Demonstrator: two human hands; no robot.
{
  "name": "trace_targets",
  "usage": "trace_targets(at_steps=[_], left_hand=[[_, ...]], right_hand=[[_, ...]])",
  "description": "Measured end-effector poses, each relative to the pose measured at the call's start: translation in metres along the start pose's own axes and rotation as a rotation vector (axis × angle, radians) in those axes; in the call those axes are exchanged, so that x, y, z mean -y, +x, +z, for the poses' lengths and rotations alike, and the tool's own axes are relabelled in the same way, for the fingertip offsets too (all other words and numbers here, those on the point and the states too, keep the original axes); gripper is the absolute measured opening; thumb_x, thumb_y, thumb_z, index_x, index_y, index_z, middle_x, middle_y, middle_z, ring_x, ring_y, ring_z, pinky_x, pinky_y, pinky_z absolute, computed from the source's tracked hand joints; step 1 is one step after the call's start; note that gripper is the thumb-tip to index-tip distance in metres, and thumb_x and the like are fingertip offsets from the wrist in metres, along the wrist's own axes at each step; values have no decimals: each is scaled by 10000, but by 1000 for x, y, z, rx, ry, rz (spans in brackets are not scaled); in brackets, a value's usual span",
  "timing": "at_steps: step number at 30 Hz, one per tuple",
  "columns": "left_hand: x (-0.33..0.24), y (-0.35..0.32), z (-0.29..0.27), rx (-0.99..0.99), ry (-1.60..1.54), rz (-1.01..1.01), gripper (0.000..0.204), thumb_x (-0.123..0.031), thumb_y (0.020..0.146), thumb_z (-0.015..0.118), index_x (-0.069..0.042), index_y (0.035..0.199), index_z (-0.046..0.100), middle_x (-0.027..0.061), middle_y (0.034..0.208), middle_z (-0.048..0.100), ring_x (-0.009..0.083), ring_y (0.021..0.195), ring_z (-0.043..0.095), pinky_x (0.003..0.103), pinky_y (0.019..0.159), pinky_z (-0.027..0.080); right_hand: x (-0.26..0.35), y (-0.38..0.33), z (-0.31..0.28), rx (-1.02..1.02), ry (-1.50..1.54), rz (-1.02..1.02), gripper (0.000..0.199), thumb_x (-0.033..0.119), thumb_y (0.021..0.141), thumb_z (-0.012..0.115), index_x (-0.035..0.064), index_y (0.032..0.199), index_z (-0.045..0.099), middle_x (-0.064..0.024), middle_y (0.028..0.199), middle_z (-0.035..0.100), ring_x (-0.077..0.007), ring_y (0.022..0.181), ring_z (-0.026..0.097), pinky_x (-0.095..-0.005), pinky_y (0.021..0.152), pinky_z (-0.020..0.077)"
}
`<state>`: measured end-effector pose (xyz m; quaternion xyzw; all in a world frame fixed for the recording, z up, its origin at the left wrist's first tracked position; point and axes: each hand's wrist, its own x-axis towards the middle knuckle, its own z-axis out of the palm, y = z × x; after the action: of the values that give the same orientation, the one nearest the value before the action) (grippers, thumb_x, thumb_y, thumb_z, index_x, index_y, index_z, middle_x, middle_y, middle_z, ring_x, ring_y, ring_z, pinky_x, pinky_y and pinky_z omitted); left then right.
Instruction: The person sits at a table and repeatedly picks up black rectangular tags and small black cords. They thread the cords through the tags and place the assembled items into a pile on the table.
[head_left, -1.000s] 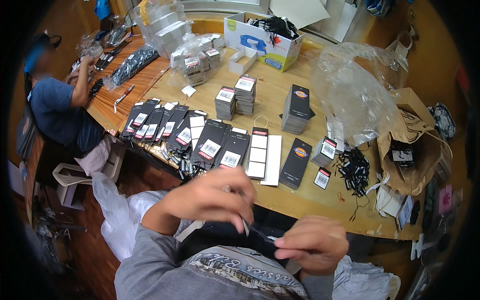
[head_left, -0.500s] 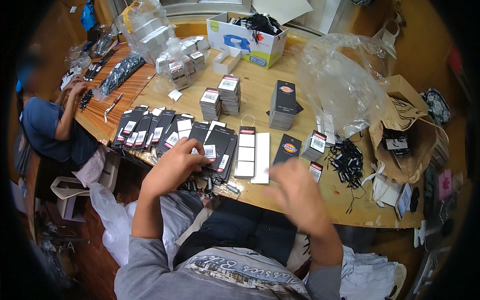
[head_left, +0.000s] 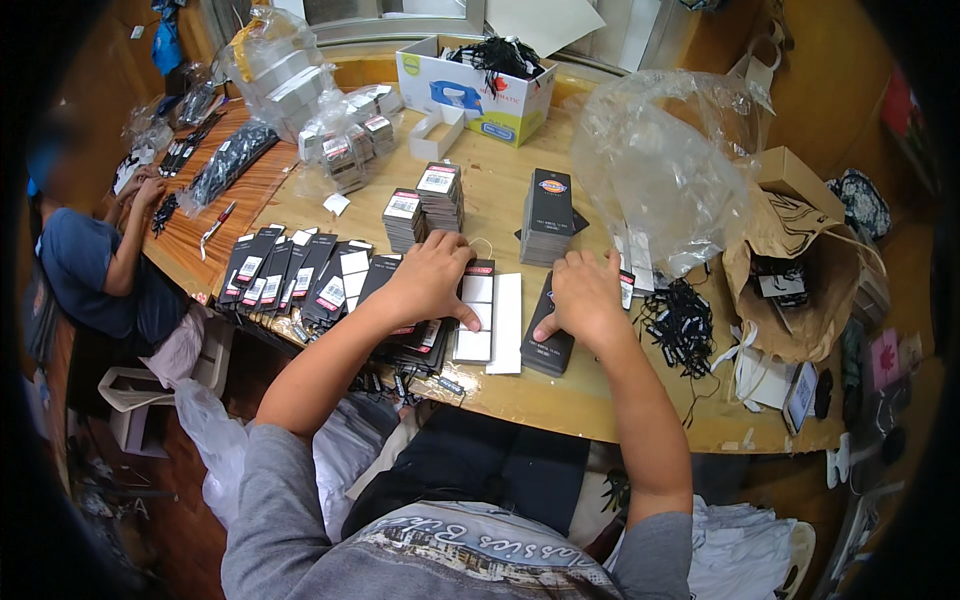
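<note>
Both hands rest on black hang tags laid out at the near edge of a wooden table [head_left: 500,200].

Head view: the left hand [head_left: 430,282] lies flat, fingers spread, on the sticker strip [head_left: 476,312] beside the fanned row of tags [head_left: 300,275]. The right hand [head_left: 583,295] presses palm-down, fingers loosely spread, on 1 black tag [head_left: 548,345]. A heap of black strings [head_left: 680,325] lies just right of it.

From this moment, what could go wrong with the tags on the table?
The fanned row of black tags overhangs the table edge, so the left hand might nudge some off. The right hand presses a black tag stack beside the loose black strings, which could snag.
</note>
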<state>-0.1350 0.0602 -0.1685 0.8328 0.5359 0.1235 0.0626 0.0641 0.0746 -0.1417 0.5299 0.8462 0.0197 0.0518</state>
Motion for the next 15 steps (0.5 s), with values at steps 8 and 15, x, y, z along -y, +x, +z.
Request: trace_targets(at_steps=[8,15], left_hand=[[-29,-7,-15,-259,-724,-186,401,-20,633,657,0,958,423,122,968,528,185,908,518,284,739,423],[-60,-13,-17,-272,-1236,-220,220,60,664,628,48,852,515,83,704,603,83,646,565,181,552,431]], right_hand=[[-11,-12,-13,-284,662,36,306,129,598,678,-4,832,532,-109,776,575,-260,767,538,-333,719,399],[-24,-51,-32,-284,1425,-87,80,-22,676,594,-28,752,573,-36,684,583,-66,636,536,-198,568,436]])
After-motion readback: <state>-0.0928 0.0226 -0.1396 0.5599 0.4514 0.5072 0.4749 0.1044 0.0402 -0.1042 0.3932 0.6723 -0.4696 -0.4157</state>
